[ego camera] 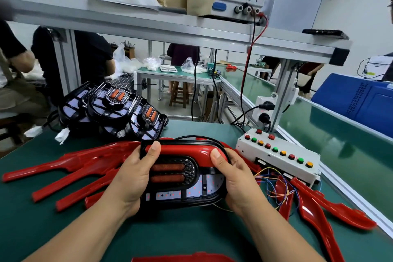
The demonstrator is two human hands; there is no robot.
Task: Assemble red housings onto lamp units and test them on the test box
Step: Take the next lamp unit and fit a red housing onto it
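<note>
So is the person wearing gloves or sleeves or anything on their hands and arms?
No gloves. The left hand and right hand are both bare, with short, plain nails on the thumbs. No ring, watch or bracelet shows. The left forearm and right forearm are bare too, with no sleeve in view down to the picture's bottom edge.

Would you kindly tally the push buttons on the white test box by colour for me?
Red buttons: 5
Green buttons: 3
Orange buttons: 3
Total on the test box: 11
</note>
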